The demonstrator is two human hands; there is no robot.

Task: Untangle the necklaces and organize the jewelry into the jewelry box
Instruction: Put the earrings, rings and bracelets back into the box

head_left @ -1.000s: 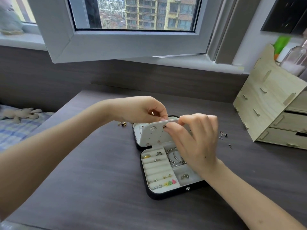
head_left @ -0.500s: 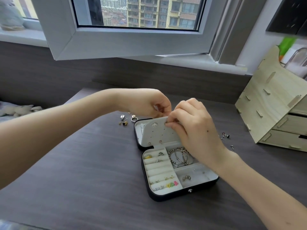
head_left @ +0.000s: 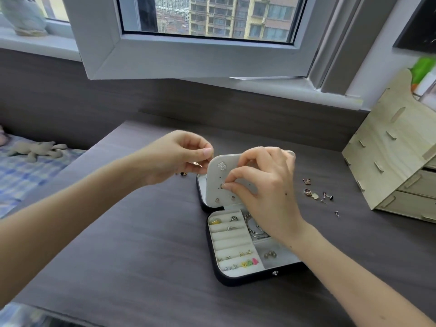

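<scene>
So the jewelry box [head_left: 247, 279] sits open in the middle of the counter [head_left: 141, 256], and we're on earrings. Our right grip [head_left: 266, 192] pinches a stud [head_left: 222, 185] at the raised panel [head_left: 215, 178], and our left grip [head_left: 174, 156] pinches a small gold piece [head_left: 197, 164] beside it. Next, we reckon: line post to hole, push gently.

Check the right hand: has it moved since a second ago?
Yes. The right hand dropped from the top edge of the earring panel to its middle holes, pinching a stud there.
</scene>
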